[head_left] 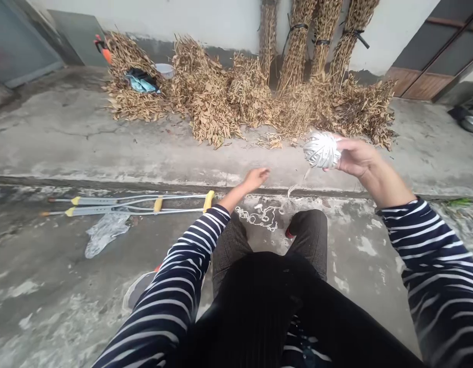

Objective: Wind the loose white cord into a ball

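My right hand point(355, 156) is raised at the right and grips a white ball of plastic twine point(321, 150). A loose strand of twine point(264, 215) runs down from the ball to a tangled heap on the concrete by my knees. My left hand point(255, 179) reaches forward and down toward that heap, fingers curled together; whether it pinches the strand is not clear. Both arms wear dark sleeves with white stripes. I am seated, and my dark trousers fill the lower middle.
Two crutches point(137, 203) lie on the ground at the left beside a crumpled clear plastic bag point(104, 232). Heaps and tied bundles of dry stalks with pods point(252, 97) lie against the far wall. A low concrete step point(106, 179) crosses the view.
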